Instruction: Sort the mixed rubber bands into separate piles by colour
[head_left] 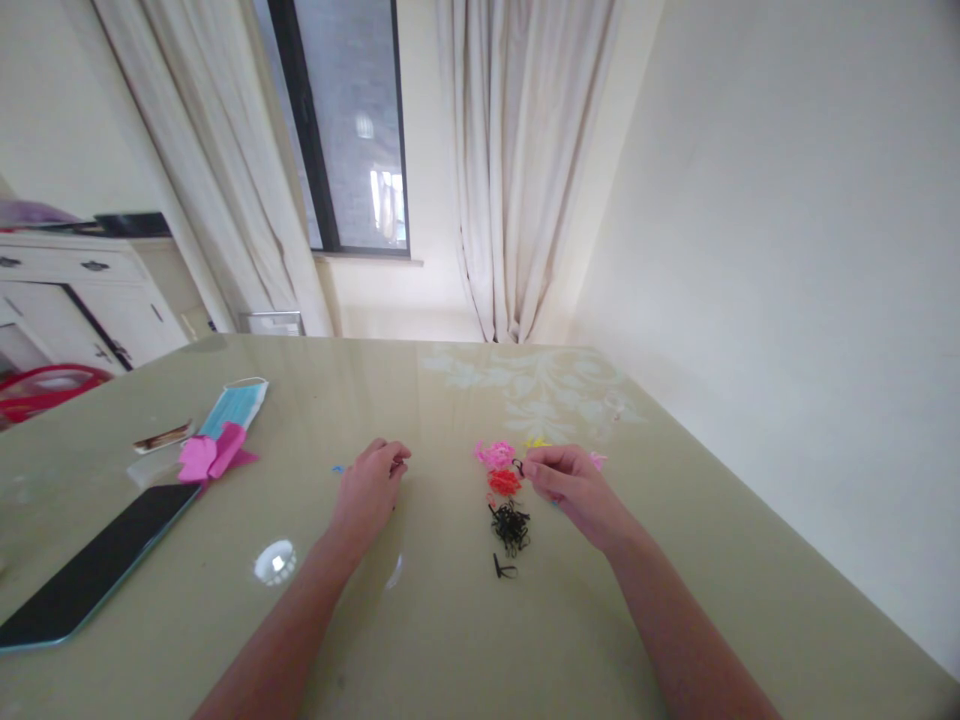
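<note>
My right hand (570,488) pinches a small black rubber band (517,466) between thumb and fingertips, just above the table. Beside it lie small heaps of bands: a pink pile (496,456), a red pile (504,482) and a black pile (511,527). A few loose black bands (504,569) lie nearer to me. Some yellow bands (537,442) show behind my right hand, partly hidden. To the left, my left hand (373,486) hovers over or rests on the table with curled fingers; what they hold, if anything, I cannot make out. A blue bit (338,469) lies beside it.
The glossy table (435,640) bears a black flat tablet-like object (97,565), a pink folded piece (215,453), a blue face mask (238,404) and a brown strip (163,436) at the left. A wall (795,250) runs along the right edge. Curtains (499,150) hang beyond.
</note>
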